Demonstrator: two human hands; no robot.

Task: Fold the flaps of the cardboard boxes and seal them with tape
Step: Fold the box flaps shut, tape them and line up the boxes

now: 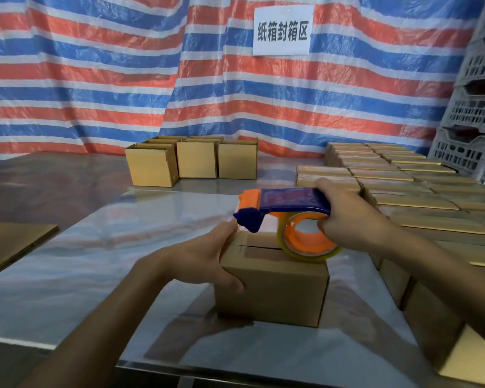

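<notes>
A small cardboard box [275, 289] stands in the middle of the glossy table [67, 270] with its top flaps folded shut. My left hand [207, 256] holds its left top edge, thumb on the front face and fingers along the top. My right hand [345, 211] grips a blue and orange tape dispenser [286, 203]. The clear tape roll [308, 242] rests on the right part of the box top, and the dispenser's nose hangs over the box's far left corner, close to my left fingertips.
Three open boxes [193, 161] stand at the back of the table. Several rows of closed boxes [403, 186] fill the right side. Flat cardboard [14, 239] lies at the left edge. Grey plastic crates [473, 113] are stacked at far right, before a striped tarp.
</notes>
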